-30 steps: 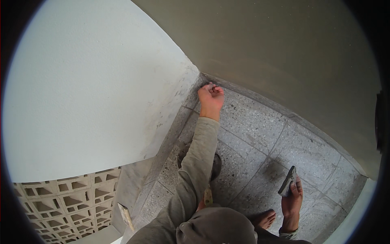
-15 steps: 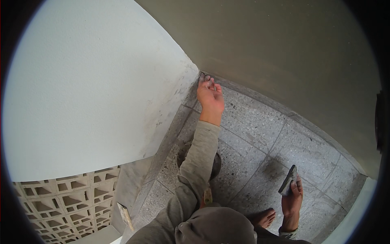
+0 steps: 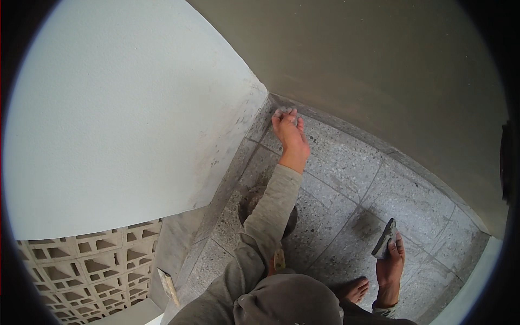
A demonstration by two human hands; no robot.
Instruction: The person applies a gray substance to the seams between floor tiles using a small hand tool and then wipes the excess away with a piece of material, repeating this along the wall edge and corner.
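My left hand [image 3: 288,132] reaches far forward into the floor corner where the white wall [image 3: 124,119] meets the grey-brown wall [image 3: 379,70]. Its fingers are closed on a small grey lump [image 3: 283,111] pressed against the base of the corner. My right hand [image 3: 391,262] hangs low at the right, gripping a dark flat tool [image 3: 384,239] that tilts up above the speckled floor tiles [image 3: 346,173]. My bare foot [image 3: 355,290] shows just left of that hand.
A dark round object [image 3: 250,208] lies on the floor, partly under my left sleeve. A patterned vent-block wall [image 3: 86,265] stands at the lower left, with a thin wooden strip [image 3: 168,286] leaning beside it. A grey smear [image 3: 364,225] marks one tile.
My left hand has stretched further forward and slightly left, from the floor tile into the very corner between the walls. The right hand with the tool has stayed where it was.
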